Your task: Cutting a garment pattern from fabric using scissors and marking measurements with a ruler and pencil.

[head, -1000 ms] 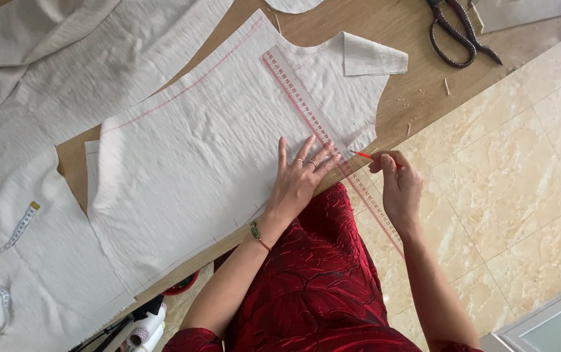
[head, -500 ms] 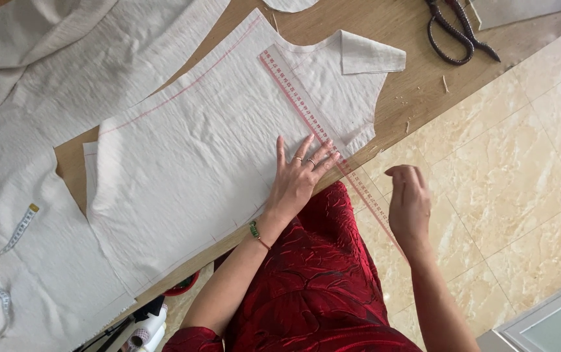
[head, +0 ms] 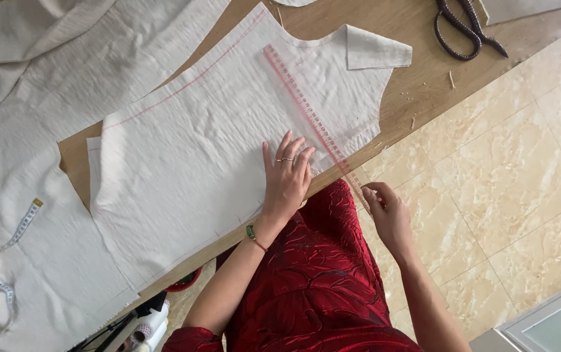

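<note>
Sewing or tailoring workroom, possibly in a home. Wooden worktop (head: 424,98) covered with cut pieces of cream fabric (head: 189,163), one marked with red chalk lines. Clear ruler (head: 310,111) lies across the fabric. Black shears (head: 466,29) near the far edge, fabric scraps nearby. Tape measure (head: 6,244) at the left. Polished beige tile floor (head: 508,176) beside the worktop.

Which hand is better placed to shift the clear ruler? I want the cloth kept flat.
The right hand: it pinches the ruler's near end past the table edge. The left hand lies flat on the cut fabric piece, pinning it.
</note>
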